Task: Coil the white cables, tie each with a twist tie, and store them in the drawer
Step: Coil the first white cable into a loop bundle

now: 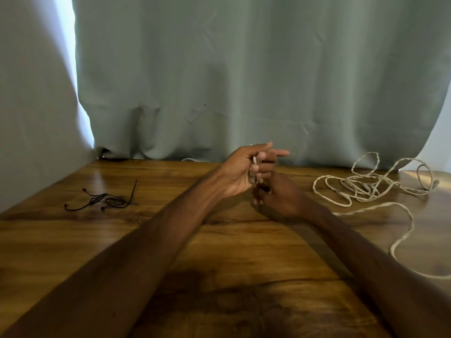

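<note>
Two bare hands are meeting above the far middle of the wooden table [170, 240]: the left hand [241, 172] is curling its thumb and fingers around a small bundle of white cable [255, 167], while the right hand [280, 193] is sitting just below it with fingers bent inward, though what they are pinching is too hidden to tell. More loose white cables [366, 186] are lying tangled on the table to the right, and black twist ties [107, 201] are lying well apart on the left, near the grey curtain [244, 81].
</note>
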`<state>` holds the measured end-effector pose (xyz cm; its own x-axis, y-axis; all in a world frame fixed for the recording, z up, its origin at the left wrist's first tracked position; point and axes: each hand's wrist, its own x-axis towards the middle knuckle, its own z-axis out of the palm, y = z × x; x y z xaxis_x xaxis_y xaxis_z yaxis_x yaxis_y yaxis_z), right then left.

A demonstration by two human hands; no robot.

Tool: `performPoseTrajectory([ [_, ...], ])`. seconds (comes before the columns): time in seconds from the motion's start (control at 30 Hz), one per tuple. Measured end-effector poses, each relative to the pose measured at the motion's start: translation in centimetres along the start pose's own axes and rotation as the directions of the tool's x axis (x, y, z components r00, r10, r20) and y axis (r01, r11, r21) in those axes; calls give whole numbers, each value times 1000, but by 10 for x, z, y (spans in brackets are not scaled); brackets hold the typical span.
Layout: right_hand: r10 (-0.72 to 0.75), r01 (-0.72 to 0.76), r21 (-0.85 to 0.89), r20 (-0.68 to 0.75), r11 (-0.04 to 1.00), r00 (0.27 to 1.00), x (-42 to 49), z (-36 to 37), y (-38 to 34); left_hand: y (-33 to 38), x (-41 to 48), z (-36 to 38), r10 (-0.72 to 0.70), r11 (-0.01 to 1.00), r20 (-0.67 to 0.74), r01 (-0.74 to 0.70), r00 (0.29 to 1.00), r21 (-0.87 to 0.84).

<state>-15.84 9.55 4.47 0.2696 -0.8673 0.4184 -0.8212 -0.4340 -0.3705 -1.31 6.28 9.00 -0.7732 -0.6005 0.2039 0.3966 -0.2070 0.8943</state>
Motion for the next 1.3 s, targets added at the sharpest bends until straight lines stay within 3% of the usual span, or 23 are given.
performPoseTrajectory([
  [0.1, -57, 57, -22, 17, 998, 998, 1, 3, -8, 1, 4, -4, 151, 987, -130, -156, 980, -28],
  [0.3, -57, 58, -85, 14, 995, 998, 1, 9, -16, 1, 9, -22, 235, 933, -308, -303, 922, -195],
  [0.5, -61, 61, -55, 13, 997, 998, 0, 11, -27, 10, 8, -45, 301, 899, -448, -407, 842, -160],
  [0.63, -110, 108, -65, -27, 992, 994, -1, -1, -27, 13, 0, -58, 329, 923, -493, -385, 806, -14],
  [0.8, -80, 48, 141, 235, 989, 969, -12, -14, -37, 10, -1, -68, 391, 920, -543, -320, 744, 225],
  [0.97, -83, 15, 251, 262, 968, 961, -13, -16, -40, 4, 1, -66, 483, 855, -529, -246, 698, 456],
  [1.03, -71, 20, 246, 201, 969, 977, -12, -16, -38, 3, 0, -67, 528, 794, -503, -188, 684, 577],
  [1.1, -74, 48, 211, 116, 976, 990, -10, -16, -37, -2, -2, -72, 555, 688, -409, -122, 724, 716],
  [1.17, -70, 61, 165, 52, 984, 996, -7, -16, -33, -9, -6, -75, 556, 480, -276, -32, 784, 877],
  [1.23, -38, 36, 190, 7, 981, 999, -6, -18, -28, -14, -7, -77, 557, 196, -151, 47, 817, 979],
  [1.27, -14, 15, 229, -8, 973, 1000, -7, -19, -26, -16, -7, -78, 547, 123, -113, 54, 829, 991],
  [1.3, 11, -6, 279, -16, 960, 1000, -7, -20, -24, -17, -7, -76, 537, 126, -106, 44, 837, 991],
])
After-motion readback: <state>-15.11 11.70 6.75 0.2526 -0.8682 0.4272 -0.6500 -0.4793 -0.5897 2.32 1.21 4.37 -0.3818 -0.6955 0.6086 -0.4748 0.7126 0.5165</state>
